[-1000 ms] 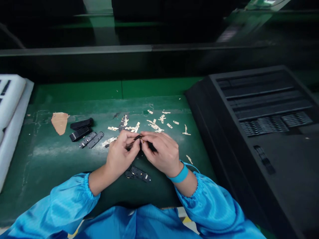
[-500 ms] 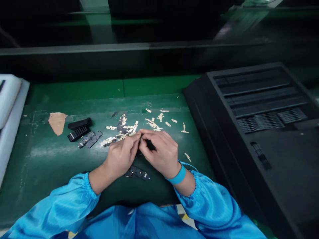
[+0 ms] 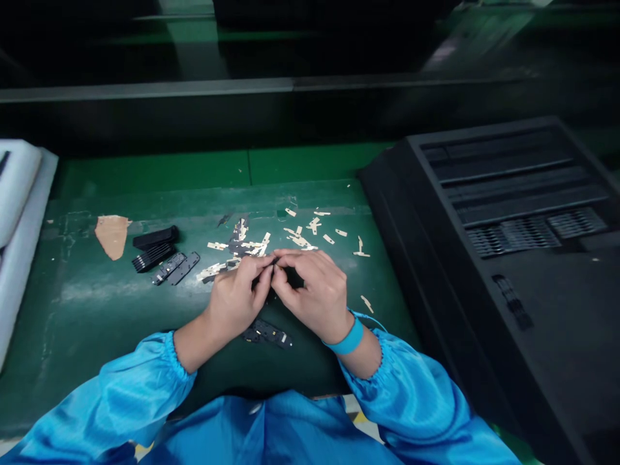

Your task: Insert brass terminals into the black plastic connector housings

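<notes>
My left hand and my right hand meet fingertip to fingertip over the green table. Both are closed in a pinch on a small dark piece, mostly covered by my fingers, so its kind is unclear. Just beyond my left fingers lies a loose pile of pale and dark flat strips. More pale strips are scattered beyond my right hand. Below my hands, near my left wrist, dark flat parts with small light spots rest on the table.
Left of the pile lie black plastic parts, dark flat plates and a tan scrap. A large black tray holding rows of dark parts borders the right side. White foam stands at the left edge of the green table.
My hands keep pinching at nearly the same spot, with slight finger shifts; a bit more of the dark piece shows. The view has moved slightly.
</notes>
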{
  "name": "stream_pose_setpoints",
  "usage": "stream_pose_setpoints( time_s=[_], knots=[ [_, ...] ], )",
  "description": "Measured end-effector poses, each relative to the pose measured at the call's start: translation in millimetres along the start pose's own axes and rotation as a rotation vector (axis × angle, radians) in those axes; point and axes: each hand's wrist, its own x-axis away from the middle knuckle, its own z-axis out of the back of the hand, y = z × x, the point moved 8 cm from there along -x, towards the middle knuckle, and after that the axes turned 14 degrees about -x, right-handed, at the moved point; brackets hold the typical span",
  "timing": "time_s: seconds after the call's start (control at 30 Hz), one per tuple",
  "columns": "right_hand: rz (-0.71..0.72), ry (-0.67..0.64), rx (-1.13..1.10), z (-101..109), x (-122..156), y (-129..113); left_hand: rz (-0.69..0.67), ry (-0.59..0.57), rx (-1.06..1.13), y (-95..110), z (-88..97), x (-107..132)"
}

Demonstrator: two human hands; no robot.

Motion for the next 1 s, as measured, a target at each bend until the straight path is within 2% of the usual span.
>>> stream_pose_setpoints(
  time_s=[0.3, 0.53, 0.67, 0.77, 0.9, 1.0],
  knots=[
    [0.014, 0.016, 0.051, 0, 1, -2, -0.156, 0.082, -0.12, 9, 3.1, 5],
    [0.046, -0.014, 0.054, -2, 0, -3, -0.055, 0.002, -0.053, -1, -3.5, 2],
    [0.092, -0.014, 0.094, 0, 0, -9, 0.064, -0.048, 0.072, -4, -1.8, -4],
    [0.11, -0.06, 0.149, -3, 2, -12, 0.213, -0.112, 0.251, -11, -4.1, -7],
    [0.039, -0.065, 0.187, -2, 4, -4, 0.451, -0.215, 0.599, -22, -19.5, -3],
    [-0.056, -0.045, 0.079, 1, 3, 7, 0.573, -0.262, 0.828, -26, -31.6, 0]
  ],
)
